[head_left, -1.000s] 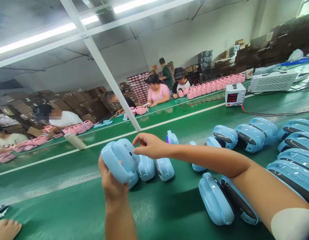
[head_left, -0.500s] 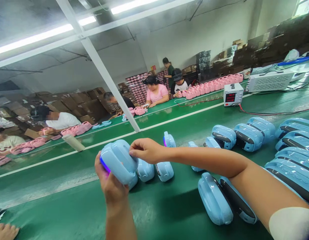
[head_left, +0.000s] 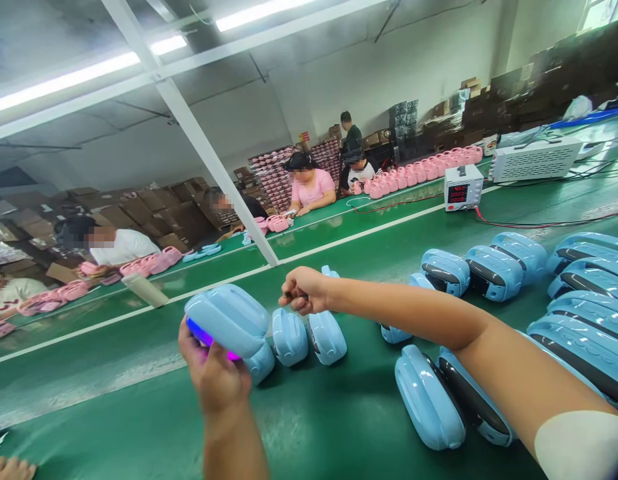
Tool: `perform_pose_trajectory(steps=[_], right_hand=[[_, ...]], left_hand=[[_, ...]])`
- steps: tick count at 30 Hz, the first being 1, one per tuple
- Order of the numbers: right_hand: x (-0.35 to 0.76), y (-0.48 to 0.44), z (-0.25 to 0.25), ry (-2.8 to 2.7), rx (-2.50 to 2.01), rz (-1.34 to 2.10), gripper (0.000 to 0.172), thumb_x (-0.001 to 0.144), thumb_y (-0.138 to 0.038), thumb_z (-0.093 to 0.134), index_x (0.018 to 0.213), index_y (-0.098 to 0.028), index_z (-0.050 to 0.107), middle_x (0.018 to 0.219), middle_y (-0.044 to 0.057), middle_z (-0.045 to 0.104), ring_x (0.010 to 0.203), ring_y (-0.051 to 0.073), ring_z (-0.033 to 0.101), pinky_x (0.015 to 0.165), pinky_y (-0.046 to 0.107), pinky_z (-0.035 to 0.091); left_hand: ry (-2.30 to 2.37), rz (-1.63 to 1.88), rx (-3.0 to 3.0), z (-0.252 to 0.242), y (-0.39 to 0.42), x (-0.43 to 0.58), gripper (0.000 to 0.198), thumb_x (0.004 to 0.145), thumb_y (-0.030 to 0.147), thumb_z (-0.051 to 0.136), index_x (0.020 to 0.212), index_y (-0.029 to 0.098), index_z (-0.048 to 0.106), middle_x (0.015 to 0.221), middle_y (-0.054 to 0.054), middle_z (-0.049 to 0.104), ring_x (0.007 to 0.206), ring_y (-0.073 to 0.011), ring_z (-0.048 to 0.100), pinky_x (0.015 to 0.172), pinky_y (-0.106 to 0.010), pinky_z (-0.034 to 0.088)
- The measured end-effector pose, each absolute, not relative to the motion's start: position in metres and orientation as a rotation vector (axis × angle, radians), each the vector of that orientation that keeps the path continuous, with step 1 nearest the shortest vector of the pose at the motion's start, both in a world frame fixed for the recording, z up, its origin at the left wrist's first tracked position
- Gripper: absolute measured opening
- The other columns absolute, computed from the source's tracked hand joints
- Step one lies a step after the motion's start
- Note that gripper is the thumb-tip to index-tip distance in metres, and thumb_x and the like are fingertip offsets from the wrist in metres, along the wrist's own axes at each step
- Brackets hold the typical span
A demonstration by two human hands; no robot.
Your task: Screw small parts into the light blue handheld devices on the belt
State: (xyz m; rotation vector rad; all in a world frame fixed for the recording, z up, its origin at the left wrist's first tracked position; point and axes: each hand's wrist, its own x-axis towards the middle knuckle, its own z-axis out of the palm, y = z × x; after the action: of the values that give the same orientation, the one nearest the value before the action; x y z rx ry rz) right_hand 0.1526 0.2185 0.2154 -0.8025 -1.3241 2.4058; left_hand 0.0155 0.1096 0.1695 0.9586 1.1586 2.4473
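Observation:
My left hand (head_left: 211,373) grips a light blue rounded speaker (head_left: 229,319) from below and holds it above the green belt (head_left: 139,400). A purple light (head_left: 209,340) glows on the speaker's underside. My right hand (head_left: 303,291) hovers just right of it, apart from it, with its fingers pinched on a small dark object that I cannot make out. Two more blue speakers (head_left: 289,337) (head_left: 327,337) stand on the belt right under my hands.
Several blue speakers lie to the right (head_left: 429,400) (head_left: 493,273). A power supply with a red display (head_left: 461,188) and a white box (head_left: 536,160) stand farther back. Seated co-workers (head_left: 311,187) handle pink units (head_left: 419,172). A white roll (head_left: 145,290) and another person's hand (head_left: 9,469) sit at left.
My right hand left the speaker's end and drew back to the right with its fingers pinched. The speaker tipped flatter and its purple light came on.

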Motion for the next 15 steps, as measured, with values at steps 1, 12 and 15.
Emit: perform_pose_trajectory(steps=[1, 12, 15], right_hand=[[0.152, 0.219, 0.214, -1.344, -0.766, 2.449, 0.015, 0.072, -0.010, 0.038, 0.060, -0.017, 0.032, 0.050, -0.003, 0.044, 0.032, 0.004, 0.024, 0.031, 0.015, 0.014], [0.162, 0.178, 0.217, -2.144, -0.220, 1.547, 0.028, 0.076, -0.032, 0.069, 0.064, -0.015, 0.050, 0.052, -0.009, 0.036, 0.048, 0.005, 0.031, 0.045, 0.020, 0.021], [0.161, 0.170, 0.214, -2.293, -0.235, 1.147, 0.041, 0.071, -0.034, 0.073, 0.057, -0.016, 0.040, 0.053, -0.009, 0.034, 0.055, 0.006, 0.033, 0.050, 0.022, 0.022]], left_hand=[[1.164, 2.435, 0.955, 0.168, 0.111, 0.015, 0.064, 0.051, 0.032, 0.080, 0.110, 0.027, 0.058, 0.104, 0.000, 0.054, 0.084, -0.0122, 0.050, 0.062, -0.018, 0.044], [1.340, 2.367, 0.902, 0.162, 0.117, 0.019, 0.082, 0.052, 0.021, 0.071, 0.129, 0.027, 0.043, 0.088, 0.004, 0.052, 0.065, -0.0087, 0.046, 0.054, -0.018, 0.038], [1.341, 2.360, 0.920, 0.160, 0.118, 0.023, 0.079, 0.054, 0.020, 0.071, 0.128, 0.028, 0.044, 0.086, 0.004, 0.052, 0.064, -0.0075, 0.046, 0.057, -0.017, 0.038]])
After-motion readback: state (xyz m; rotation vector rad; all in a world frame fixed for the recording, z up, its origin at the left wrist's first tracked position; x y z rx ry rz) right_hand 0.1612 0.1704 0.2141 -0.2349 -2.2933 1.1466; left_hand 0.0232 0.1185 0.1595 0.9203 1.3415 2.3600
